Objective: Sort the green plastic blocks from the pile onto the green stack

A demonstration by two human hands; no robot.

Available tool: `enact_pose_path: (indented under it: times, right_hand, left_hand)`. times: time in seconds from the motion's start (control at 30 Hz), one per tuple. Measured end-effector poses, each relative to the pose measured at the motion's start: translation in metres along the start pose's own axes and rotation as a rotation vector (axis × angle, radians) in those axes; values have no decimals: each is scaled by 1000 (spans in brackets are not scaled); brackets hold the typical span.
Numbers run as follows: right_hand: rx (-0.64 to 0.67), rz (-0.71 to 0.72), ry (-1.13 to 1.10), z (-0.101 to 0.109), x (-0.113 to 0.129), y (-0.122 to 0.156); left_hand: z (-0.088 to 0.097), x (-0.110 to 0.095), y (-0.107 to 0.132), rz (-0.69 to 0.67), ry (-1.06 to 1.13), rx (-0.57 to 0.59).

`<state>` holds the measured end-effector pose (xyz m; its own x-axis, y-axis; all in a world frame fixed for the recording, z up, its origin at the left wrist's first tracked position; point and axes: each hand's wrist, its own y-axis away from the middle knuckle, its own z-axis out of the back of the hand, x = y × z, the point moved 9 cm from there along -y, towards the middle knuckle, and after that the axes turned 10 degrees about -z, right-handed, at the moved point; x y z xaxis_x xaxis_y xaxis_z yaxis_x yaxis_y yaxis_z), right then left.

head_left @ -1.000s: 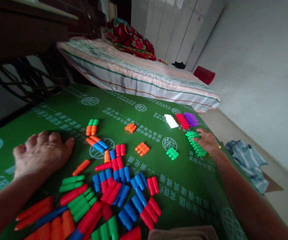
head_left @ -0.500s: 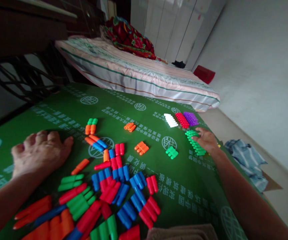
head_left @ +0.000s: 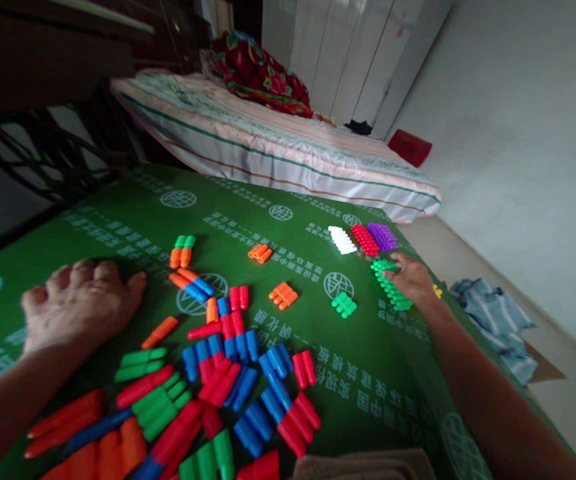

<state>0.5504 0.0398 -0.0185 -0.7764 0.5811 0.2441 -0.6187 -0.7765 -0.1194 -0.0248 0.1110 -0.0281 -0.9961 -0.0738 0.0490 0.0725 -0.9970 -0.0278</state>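
My left hand (head_left: 81,300) lies palm down on the green table (head_left: 228,207), fingers and thumb spread, with nothing in it. At the far right, my right hand (head_left: 413,277) reaches over a row of green bullet-shaped building blocks (head_left: 392,287), its thumb and fingers curled at the row's near-right upper end. Beyond it lie similar rows in white (head_left: 342,240), red (head_left: 365,241) and purple (head_left: 383,237). A yellow piece (head_left: 437,291) shows partly behind my right wrist. Nearer me is a loose pile of blue blocks (head_left: 254,427), red, green and orange ones.
Small groups of orange blocks (head_left: 283,295) and green blocks (head_left: 344,305) lie mid-table. A bed (head_left: 278,160) stands past the far edge, and a wall (head_left: 528,133) rises at the right. Blue cloth (head_left: 493,327) lies on the floor beside the table.
Very little differs. My right hand has shifted slightly at the green row, so more of the yellow piece shows; my left hand stays put.
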Motion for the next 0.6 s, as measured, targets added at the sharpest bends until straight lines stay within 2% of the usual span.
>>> enact_pose_path:
  times: [0.6]
  right_hand:
    - [-22,-2,-21,3,-6,-3]
  left_hand:
    - [9,-9,4,-25,38,-9]
